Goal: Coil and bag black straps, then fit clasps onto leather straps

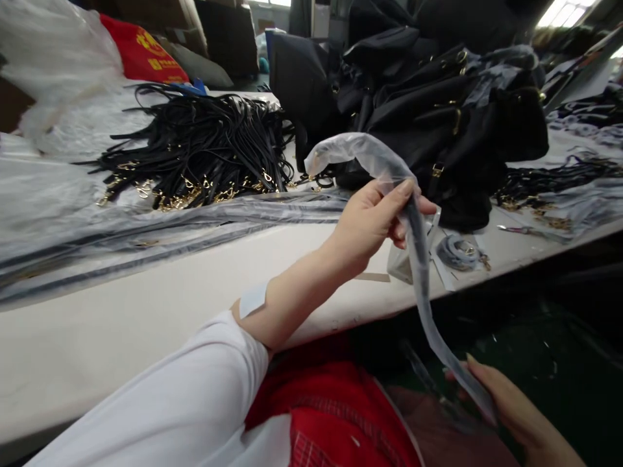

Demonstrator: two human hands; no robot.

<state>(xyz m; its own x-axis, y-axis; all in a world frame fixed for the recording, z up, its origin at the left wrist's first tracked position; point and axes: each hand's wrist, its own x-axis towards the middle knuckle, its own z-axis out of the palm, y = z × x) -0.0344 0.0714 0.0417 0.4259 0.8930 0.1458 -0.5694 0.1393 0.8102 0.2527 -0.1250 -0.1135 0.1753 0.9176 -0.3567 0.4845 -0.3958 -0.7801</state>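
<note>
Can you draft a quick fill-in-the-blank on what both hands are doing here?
1. The left hand pinches a strap in a clear plastic ____.
2. The right hand holds that strap's ____ end.
3. The pile of loose straps on the table is ____ in colour.

Missing words: sleeve; lower; black

Long clear plastic sleeve [418, 253], apparently around a dark strap, hangs curved.
</note>
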